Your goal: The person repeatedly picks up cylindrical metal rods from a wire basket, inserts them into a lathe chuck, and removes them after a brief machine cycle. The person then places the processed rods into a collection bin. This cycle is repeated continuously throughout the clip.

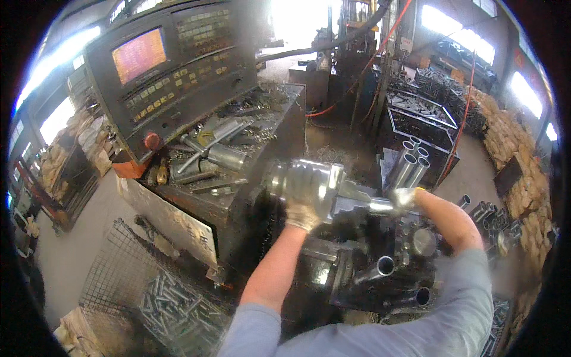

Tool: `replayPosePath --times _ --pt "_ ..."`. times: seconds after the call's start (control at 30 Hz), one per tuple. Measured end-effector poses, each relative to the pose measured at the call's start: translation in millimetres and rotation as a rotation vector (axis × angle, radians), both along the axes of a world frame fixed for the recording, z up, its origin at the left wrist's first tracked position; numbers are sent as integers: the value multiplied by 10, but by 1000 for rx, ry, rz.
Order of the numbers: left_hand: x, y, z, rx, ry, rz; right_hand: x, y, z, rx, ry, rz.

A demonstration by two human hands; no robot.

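My left hand [302, 193], in a dirty work glove, lies over the curved surface of a shiny lathe chuck [334, 178], its fingers stretched out along the metal. To the right, my right hand [405, 199], also gloved and a little blurred, is closed round the right end of a bright metal tube [380, 206]. This tube points toward the chuck; dark machine parts hide how its left end sits. Below my right forearm, a short tube [376, 271] and another tube [416, 296] lie on the machine with their open ends facing right.
A control panel [172, 77] with a lit screen stands at the upper left. Tools and metal shavings cover the machine top [279, 113] below it. Upright tubes [410, 166] stand beyond my right hand. A wire basket [119, 262] and many metal pieces [178, 309] lie at lower left.
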State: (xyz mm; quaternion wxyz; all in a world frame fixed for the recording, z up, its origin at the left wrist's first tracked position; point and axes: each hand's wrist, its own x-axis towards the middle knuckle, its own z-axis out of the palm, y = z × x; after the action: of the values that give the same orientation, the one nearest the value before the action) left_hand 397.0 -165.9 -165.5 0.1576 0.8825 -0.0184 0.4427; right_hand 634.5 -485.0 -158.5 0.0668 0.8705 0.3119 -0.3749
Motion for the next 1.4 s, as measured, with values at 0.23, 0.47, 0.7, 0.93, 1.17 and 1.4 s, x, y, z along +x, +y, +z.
replayPosePath --times 0.23,0.47,0.7,0.93,1.17,1.4 --pt "-12 7 104 66 83 52 -1231 -239 1411 -3 -1026 206" --pt "-1558 -936 -56 -732 301 -765 -3604 -291 1503 957 -355 -338" --pt "-2152 -1709 -750 -2018 669 -479 -4239 -280 -296 859 869 -984" --pt "-2168 -1731 -1118 -2573 597 -526 -4147 -644 -1353 977 528 -640" --pt "-2266 -1607 -1227 -2052 836 -650 -4367 -1311 -560 899 25 -386" --pt "-1989 -2527 -1025 -387 340 -450 -4013 -1897 -242 1172 -206 -594"
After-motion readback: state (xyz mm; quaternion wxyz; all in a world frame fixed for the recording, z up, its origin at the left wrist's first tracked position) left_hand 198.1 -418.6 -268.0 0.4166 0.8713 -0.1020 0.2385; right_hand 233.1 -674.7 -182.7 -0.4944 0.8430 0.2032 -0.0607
